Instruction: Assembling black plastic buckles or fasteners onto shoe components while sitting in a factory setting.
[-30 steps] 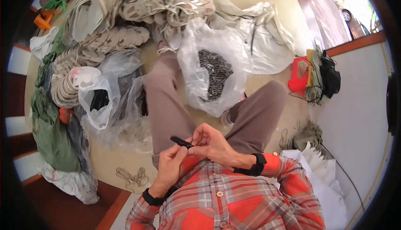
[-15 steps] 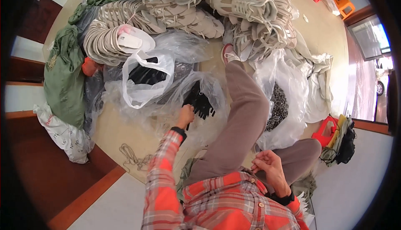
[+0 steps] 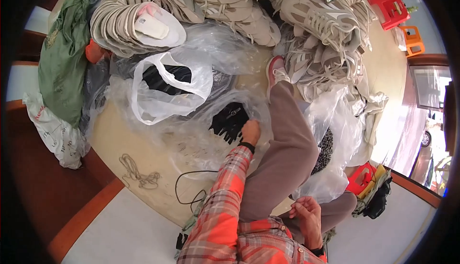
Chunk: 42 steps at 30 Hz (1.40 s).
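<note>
My left hand [image 3: 250,132] reaches down to the right edge of a pile of black strips [image 3: 229,121], which lie in an open clear plastic bag [image 3: 191,142]. Its fingers look curled, and what they hold, if anything, is hidden. A small silver piece shows on top of the strips. Close to my lap, my right hand [image 3: 307,218] is raised with thumb and fingers pinched together; nothing I can name shows between them. A second clear bag [image 3: 340,134], with many small dark metallic pieces [image 3: 324,153] in it, lies beyond my right leg.
A white carrier bag [image 3: 201,89] holds more black pieces. Stacked beige shoe uppers [image 3: 143,24] and laced ones [image 3: 321,19] line the far side. A green sack [image 3: 62,82] stands left; coiled cord [image 3: 139,173] lies on the floor. Red [image 3: 389,12] and orange stools [image 3: 413,41] stand far right.
My view has shifted. My left hand has moved right across the black strips to their right edge. My right hand stays by my lap, its fingers still drawn together.
</note>
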Available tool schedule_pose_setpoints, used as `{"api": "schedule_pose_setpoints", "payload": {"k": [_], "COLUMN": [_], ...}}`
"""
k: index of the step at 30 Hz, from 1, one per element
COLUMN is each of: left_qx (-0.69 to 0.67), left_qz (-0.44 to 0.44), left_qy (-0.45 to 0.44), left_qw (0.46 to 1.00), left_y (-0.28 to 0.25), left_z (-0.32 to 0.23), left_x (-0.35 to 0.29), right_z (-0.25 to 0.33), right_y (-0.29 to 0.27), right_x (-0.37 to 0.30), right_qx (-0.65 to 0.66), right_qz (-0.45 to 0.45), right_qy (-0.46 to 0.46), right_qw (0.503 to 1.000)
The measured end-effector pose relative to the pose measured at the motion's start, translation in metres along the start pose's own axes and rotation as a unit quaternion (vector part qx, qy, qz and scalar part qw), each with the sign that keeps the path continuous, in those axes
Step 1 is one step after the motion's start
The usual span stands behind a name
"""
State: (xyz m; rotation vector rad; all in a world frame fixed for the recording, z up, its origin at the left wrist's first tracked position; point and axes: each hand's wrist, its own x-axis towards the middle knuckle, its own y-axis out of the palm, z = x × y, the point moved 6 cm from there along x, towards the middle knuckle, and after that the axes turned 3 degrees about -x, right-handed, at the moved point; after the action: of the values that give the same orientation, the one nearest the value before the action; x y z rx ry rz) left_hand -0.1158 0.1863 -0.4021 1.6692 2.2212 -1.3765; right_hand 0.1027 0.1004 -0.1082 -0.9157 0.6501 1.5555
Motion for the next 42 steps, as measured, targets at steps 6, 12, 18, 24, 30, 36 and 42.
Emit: {"api": "schedule_pose_setpoints", "payload": {"k": [6,12,18,24,30,36,42], "left_qx": [0.029,0.103,-0.016,-0.214,-0.140,0.204,0.190], "left_qz": [-0.085,-0.062,-0.094,-0.180,-0.454,-0.295,-0.340], "left_qy": [0.015,0.048,0.059,0.078,0.156,0.008,-0.030], "left_qw": [0.996,0.992,0.994,0.957,0.866,0.934,0.921], "left_y": [-0.025,-0.014,-0.041,-0.123,-0.310,-0.304,-0.341], "left_z": [0.050,0.053,0.039,0.096,0.058,0.080,0.071], "left_x": [-0.001,0.020,0.002,-0.071,-0.089,0.011,-0.005], "right_z": [-0.001,-0.006,0.004,-0.005,-0.017,-0.018,-0.015], "right_y": [0.009,-0.004,0.005,0.015,0.005,0.005,-0.001], "right_x": [0.002,-0.001,-0.009,-0.013,-0.024,-0.029,-0.027], "right_qx": [0.006,0.011,0.021,-0.012,0.039,0.038,0.031], "right_qz": [-0.001,-0.018,-0.004,0.051,0.043,0.030,0.033], "right_qy": [0.010,0.015,-0.011,-0.051,-0.082,-0.082,-0.086], "right_qw": [1.000,1.000,1.000,0.997,0.995,0.995,0.995]}}
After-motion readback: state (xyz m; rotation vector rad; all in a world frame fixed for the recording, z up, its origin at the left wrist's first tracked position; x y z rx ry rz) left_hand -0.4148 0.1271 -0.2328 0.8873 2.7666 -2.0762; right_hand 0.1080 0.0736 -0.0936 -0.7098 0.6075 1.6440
